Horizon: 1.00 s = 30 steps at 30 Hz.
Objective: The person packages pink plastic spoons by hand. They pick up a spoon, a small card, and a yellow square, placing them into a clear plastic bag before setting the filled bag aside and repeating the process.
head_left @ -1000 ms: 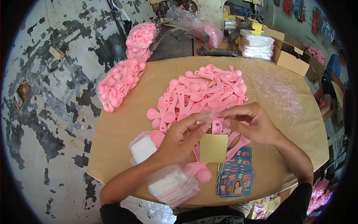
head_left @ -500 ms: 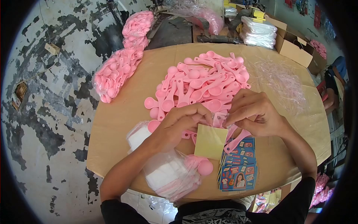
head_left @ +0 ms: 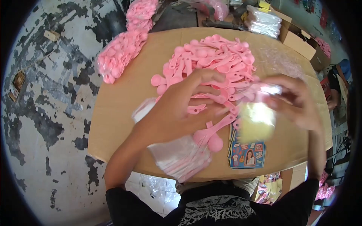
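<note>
My right hand pinches the top of a clear plastic packet with a yellow card in it, blurred by motion. Fingers spread, my left hand hovers over the near edge of a heap of pink plastic spoons and holds nothing. Two pink spoons lie below it, beside a stack of clear plastic bags. Blue printed cards are piled under the packet.
Bagged pink spoons lie at the table's back left. Clear plastic strips are at the right, near an open cardboard box and stacked clear packs. Part of another person shows at far right.
My right hand has moved right with the packet. My left hand has let go of it and its fingers have spread. The view has shifted, so the table sits higher.
</note>
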Each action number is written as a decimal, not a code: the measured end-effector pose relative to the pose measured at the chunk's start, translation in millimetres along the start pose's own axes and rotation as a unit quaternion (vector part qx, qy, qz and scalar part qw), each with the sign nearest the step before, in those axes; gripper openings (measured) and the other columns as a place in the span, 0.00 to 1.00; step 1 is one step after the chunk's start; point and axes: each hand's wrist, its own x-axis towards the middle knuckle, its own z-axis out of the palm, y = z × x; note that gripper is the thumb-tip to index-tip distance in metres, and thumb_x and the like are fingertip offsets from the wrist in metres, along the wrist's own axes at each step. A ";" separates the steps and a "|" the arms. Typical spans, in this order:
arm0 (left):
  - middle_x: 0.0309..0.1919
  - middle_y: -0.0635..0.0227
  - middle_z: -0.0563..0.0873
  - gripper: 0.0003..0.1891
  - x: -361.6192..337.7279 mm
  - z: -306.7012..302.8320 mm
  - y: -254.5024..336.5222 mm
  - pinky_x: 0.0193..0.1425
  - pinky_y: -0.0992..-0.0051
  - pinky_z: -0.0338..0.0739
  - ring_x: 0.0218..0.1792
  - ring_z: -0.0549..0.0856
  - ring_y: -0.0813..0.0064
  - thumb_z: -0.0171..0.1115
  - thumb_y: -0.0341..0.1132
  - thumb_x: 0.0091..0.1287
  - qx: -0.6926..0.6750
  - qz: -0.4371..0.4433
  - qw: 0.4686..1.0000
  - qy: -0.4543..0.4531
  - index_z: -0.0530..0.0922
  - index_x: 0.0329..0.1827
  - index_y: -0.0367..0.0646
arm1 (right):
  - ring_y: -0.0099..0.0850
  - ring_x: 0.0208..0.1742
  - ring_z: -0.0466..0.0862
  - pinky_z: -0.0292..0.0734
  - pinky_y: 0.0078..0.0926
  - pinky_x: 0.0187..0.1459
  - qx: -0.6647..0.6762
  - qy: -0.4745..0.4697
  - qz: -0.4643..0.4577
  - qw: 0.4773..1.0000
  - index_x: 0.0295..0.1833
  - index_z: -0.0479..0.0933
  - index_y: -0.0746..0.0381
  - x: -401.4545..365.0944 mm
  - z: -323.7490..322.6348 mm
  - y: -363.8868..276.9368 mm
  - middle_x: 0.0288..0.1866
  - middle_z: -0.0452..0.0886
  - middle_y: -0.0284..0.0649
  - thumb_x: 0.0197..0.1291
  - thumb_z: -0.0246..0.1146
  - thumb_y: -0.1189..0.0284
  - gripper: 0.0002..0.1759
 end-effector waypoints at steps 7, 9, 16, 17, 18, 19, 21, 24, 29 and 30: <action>0.52 0.61 0.83 0.17 -112.7 -23.5 0.6 0.59 0.61 0.75 0.56 0.80 0.56 0.70 0.26 0.54 0.352 0.006 0.936 -0.030 0.82 0.48 0.42 | 0.38 0.36 0.84 0.78 0.34 0.42 -0.334 -0.230 0.038 0.913 0.47 0.81 0.62 -38.2 -43.0 -35.7 0.35 0.84 0.40 0.54 0.69 0.73 0.14; 0.52 0.64 0.83 0.14 -125.1 -13.5 -7.1 0.61 0.61 0.75 0.55 0.80 0.58 0.70 0.31 0.57 0.385 0.011 0.922 -0.033 0.82 0.46 0.42 | 0.41 0.36 0.82 0.74 0.37 0.41 -0.293 -0.159 -0.028 0.942 0.43 0.81 0.63 -20.0 -1.3 -27.5 0.32 0.83 0.42 0.54 0.70 0.69 0.13; 0.52 0.68 0.84 0.11 -143.1 5.1 -6.7 0.64 0.59 0.73 0.59 0.79 0.61 0.68 0.34 0.60 0.400 -0.004 0.916 0.017 0.83 0.44 0.43 | 0.43 0.32 0.82 0.74 0.41 0.38 -0.223 -0.267 -0.041 0.937 0.29 0.78 0.64 50.1 110.0 1.8 0.27 0.81 0.45 0.63 0.61 0.58 0.19; 0.51 0.68 0.84 0.11 -145.8 5.1 -7.1 0.64 0.59 0.74 0.59 0.80 0.62 0.68 0.34 0.60 0.396 -0.003 0.918 0.023 0.83 0.45 0.43 | 0.43 0.32 0.82 0.74 0.42 0.39 -0.204 -0.274 -0.027 0.939 0.29 0.79 0.64 53.9 112.3 0.4 0.27 0.81 0.45 0.63 0.60 0.59 0.18; 0.51 0.67 0.84 0.11 -147.5 4.9 -7.0 0.64 0.60 0.74 0.58 0.80 0.62 0.68 0.33 0.60 0.398 0.003 0.917 0.033 0.83 0.45 0.43 | 0.44 0.32 0.82 0.74 0.43 0.39 -0.185 -0.283 -0.012 0.941 0.30 0.79 0.64 55.4 113.9 -0.2 0.27 0.81 0.46 0.63 0.60 0.60 0.17; 0.51 0.67 0.85 0.11 -149.5 5.9 -7.3 0.63 0.61 0.75 0.58 0.80 0.62 0.68 0.33 0.61 0.398 0.008 0.916 0.043 0.83 0.45 0.42 | 0.45 0.32 0.82 0.74 0.44 0.40 -0.166 -0.295 0.005 0.941 0.31 0.79 0.64 56.7 115.2 -0.2 0.27 0.81 0.47 0.63 0.59 0.62 0.17; 0.50 0.67 0.85 0.11 -153.8 8.9 -10.7 0.62 0.63 0.77 0.57 0.81 0.63 0.67 0.32 0.61 0.389 0.014 0.920 0.054 0.83 0.45 0.42 | 0.46 0.32 0.82 0.74 0.44 0.40 -0.160 -0.298 -0.024 0.941 0.32 0.80 0.64 59.2 115.7 2.6 0.27 0.81 0.48 0.63 0.59 0.63 0.15; 0.50 0.66 0.85 0.10 -158.1 13.7 -14.5 0.60 0.67 0.78 0.57 0.81 0.64 0.67 0.31 0.61 0.370 0.009 0.927 0.054 0.84 0.45 0.41 | 0.40 0.29 0.81 0.74 0.38 0.36 -0.178 -0.258 -0.053 0.948 0.36 0.80 0.66 57.7 113.4 4.4 0.27 0.80 0.48 0.63 0.60 0.67 0.12; 0.50 0.65 0.85 0.11 -157.3 14.2 -12.4 0.59 0.69 0.78 0.57 0.81 0.63 0.68 0.32 0.59 0.361 -0.010 0.931 0.058 0.84 0.43 0.39 | 0.33 0.27 0.79 0.73 0.30 0.33 -0.129 -0.173 -0.036 0.976 0.39 0.79 0.68 56.0 81.0 -14.2 0.27 0.80 0.46 0.65 0.58 0.73 0.08; 0.50 0.64 0.85 0.13 -156.7 12.0 -10.0 0.59 0.68 0.78 0.57 0.81 0.64 0.69 0.34 0.59 0.370 -0.010 0.928 0.042 0.83 0.46 0.39 | 0.33 0.28 0.80 0.73 0.31 0.33 -0.092 -0.149 -0.044 0.984 0.40 0.79 0.68 53.3 72.8 -17.5 0.28 0.80 0.47 0.66 0.57 0.74 0.08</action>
